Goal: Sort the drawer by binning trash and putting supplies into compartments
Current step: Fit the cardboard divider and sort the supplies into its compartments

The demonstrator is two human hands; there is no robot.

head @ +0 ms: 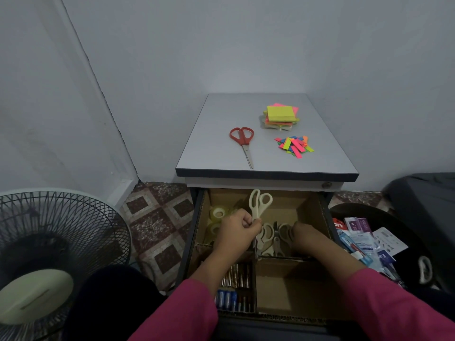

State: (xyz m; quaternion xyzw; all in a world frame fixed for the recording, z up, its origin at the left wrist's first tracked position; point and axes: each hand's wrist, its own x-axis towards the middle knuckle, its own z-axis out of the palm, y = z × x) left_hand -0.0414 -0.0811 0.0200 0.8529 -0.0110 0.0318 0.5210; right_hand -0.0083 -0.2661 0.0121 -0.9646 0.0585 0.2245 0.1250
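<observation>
Scissors risk snagging in the drawer (325, 217)
Left hand (237, 227) grasps cream scissors (258, 205) upright; right hand (304, 233), grip unclear, could get nicked among other pairs.

An open drawer with brown cardboard dividers (312, 212) sits below a grey cabinet top (221, 114), whose dark front edge overhangs the back compartments. Cream-handled scissors (259, 205) stand upright in the back middle compartment. Clear tape rolls (218, 214) fill the back left, batteries (235, 276) the front left. The front right compartment (290, 289) lies open from above.
</observation>
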